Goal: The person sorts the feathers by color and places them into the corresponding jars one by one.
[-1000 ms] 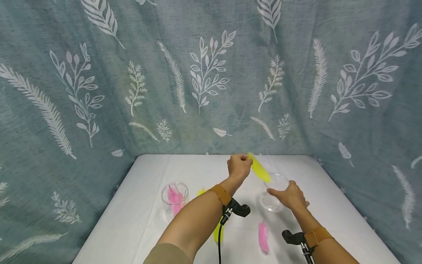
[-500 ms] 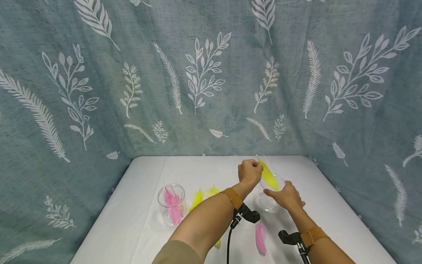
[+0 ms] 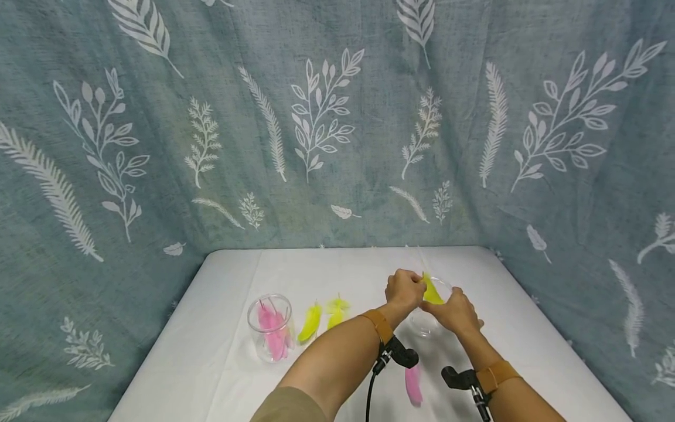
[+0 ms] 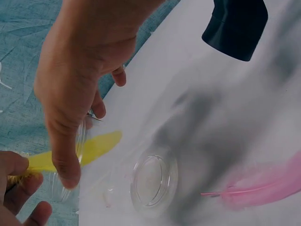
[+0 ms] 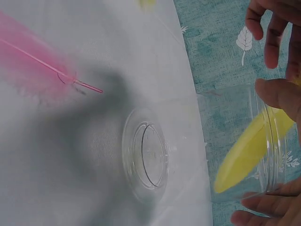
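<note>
My left hand [image 3: 405,291] pinches the quill end of a yellow feather [image 3: 431,291]. The feather's broad tip points down through the mouth of a clear jar [image 3: 423,323], and its lower part [image 5: 242,155] shows through the jar wall in the right wrist view. My right hand [image 3: 460,312] holds this jar around its rim, thumb on the near side. In the left wrist view, the right thumb lies across the feather and rim. Below the hands a pink feather [image 3: 413,385] lies on the table.
Another clear jar [image 3: 270,337] stands at the left with several pink feathers [image 3: 272,328] inside. Right of it lie yellow feathers [image 3: 310,322] on the white table [image 3: 232,328], partly behind my left forearm. A patterned curtain [image 3: 248,146] hangs behind the table.
My left hand has moved right and down, taking the yellow feather from above the jar into its mouth. The right hand keeps its hold on the jar. The head view has shifted slightly.
</note>
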Available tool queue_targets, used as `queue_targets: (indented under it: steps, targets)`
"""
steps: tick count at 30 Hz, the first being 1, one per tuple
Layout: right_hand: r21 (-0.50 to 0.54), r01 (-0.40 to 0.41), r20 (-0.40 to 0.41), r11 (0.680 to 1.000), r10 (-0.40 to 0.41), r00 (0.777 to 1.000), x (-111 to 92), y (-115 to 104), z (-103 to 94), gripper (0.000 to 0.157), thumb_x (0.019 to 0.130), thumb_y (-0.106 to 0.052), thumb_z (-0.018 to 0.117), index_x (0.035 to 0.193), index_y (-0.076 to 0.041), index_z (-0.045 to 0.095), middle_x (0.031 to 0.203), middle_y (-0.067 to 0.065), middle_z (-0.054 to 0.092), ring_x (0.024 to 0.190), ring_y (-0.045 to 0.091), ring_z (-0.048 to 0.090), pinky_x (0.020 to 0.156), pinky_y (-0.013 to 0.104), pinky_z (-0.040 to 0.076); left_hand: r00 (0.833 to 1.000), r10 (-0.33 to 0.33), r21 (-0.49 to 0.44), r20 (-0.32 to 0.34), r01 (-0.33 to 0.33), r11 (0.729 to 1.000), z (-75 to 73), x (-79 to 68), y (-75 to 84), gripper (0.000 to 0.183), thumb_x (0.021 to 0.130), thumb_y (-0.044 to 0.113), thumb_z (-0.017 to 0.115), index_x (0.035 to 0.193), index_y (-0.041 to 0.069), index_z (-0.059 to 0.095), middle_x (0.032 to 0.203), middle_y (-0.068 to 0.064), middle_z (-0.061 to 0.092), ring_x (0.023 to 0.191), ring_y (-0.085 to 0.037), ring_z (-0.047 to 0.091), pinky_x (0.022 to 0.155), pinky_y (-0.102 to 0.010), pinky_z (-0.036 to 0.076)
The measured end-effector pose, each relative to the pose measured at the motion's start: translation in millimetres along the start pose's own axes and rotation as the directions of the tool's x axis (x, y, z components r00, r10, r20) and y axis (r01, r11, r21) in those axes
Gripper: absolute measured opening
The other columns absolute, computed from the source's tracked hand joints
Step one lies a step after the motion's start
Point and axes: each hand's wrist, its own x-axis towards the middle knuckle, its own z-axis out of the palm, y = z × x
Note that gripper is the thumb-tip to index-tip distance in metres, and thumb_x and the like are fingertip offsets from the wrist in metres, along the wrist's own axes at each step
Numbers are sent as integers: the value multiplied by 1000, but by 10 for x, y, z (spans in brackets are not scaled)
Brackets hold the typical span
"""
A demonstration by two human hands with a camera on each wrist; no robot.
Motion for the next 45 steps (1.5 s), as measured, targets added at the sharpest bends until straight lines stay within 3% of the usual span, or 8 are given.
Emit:
queue_targets:
  steps: [6, 14, 24, 30, 36, 45]
  targets:
    - [-5, 7, -1, 1000, -7, 1000, 4, -12, 22, 110, 73, -59, 73, 140, 15, 26, 131, 35, 41, 112, 52, 45, 85, 69, 29, 1000, -11, 61, 25, 10, 998, 8, -4, -70, 4, 80, 21, 78, 83, 19, 78, 74, 10, 66, 67, -9, 60, 65, -28, 47]
    - [-3, 5, -1, 1000, -5, 1000, 2, -27, 34, 114, 72, -63, 73, 141, 14, 25, 133, 36, 38, 114, 53, 43, 86, 70, 27, 999, -1, 59, 35, -1, 998, -30, -12, -102, 5, 78, 17, 79, 82, 19, 78, 72, 10, 66, 71, -10, 61, 67, -28, 48]
    - [1, 6, 9, 1000, -6, 1000, -15, -29, 35, 121, 69, -68, 73, 142, 15, 23, 136, 37, 35, 116, 53, 41, 86, 70, 28, 991, 53, 43, 121, -59, 997, -124, -18, -163, 21, 75, 12, 76, 96, 16, 78, 84, 9, 67, 80, -10, 62, 69, -28, 48]
    - [5, -8, -16, 1000, 8, 1000, 2, -27, 31, 115, 70, -63, 74, 140, 14, 25, 132, 36, 39, 113, 53, 43, 86, 69, 28, 992, 80, 0, 102, -80, 997, -270, 25, -217, 18, 77, 10, 77, 95, 12, 77, 83, 6, 67, 78, -11, 61, 66, -27, 50]
    - [5, -29, -18, 1000, 29, 999, -11, -12, 33, 114, 70, -61, 75, 140, 14, 25, 132, 37, 38, 115, 54, 41, 88, 69, 27, 994, 84, 4, 76, -85, 996, -431, 76, -370, 18, 78, 11, 77, 96, 11, 76, 86, 4, 67, 79, -13, 62, 69, -30, 50]
    - [-8, -26, -8, 1000, 26, 1000, -9, -17, 8, 116, 70, -63, 75, 141, 14, 25, 133, 38, 38, 114, 55, 43, 87, 69, 29, 997, 15, 37, 71, -18, 999, -751, 139, -629, 22, 81, 12, 74, 102, 9, 73, 92, 0, 67, 88, -22, 63, 73, -36, 51]
